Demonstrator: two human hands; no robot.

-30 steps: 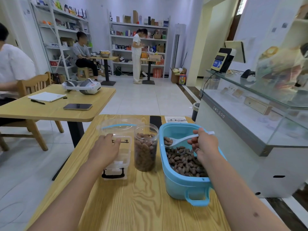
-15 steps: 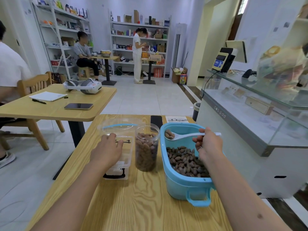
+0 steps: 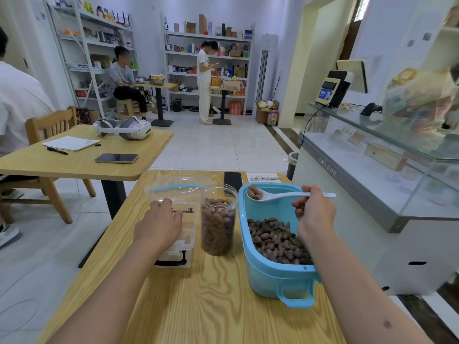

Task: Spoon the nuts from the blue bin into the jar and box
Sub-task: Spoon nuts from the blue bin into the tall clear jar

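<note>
A blue bin [image 3: 269, 274] with brown nuts [image 3: 275, 238] stands on the right of the wooden table. My right hand [image 3: 314, 212] grips the handle of a white spoon [image 3: 280, 195], which carries a few nuts above the bin's far left corner. Left of the bin stands a clear jar [image 3: 218, 219], nearly full of nuts. A clear plastic box [image 3: 185, 234] with black latches sits left of the jar, its lid open at the back. My left hand [image 3: 159, 225] rests on the box's near left part, fingers over its rim.
A black phone [image 3: 233, 181] and a paper slip [image 3: 264, 177] lie at the table's far edge. A glass counter [image 3: 372, 170] runs along the right. Another table [image 3: 74, 162] with a headset, notebook and phone stands at the left. People sit and stand beyond.
My right hand has lifted the spoon with nuts out of the bin, up and toward the far left corner near the jar. My left hand stays on the box.
</note>
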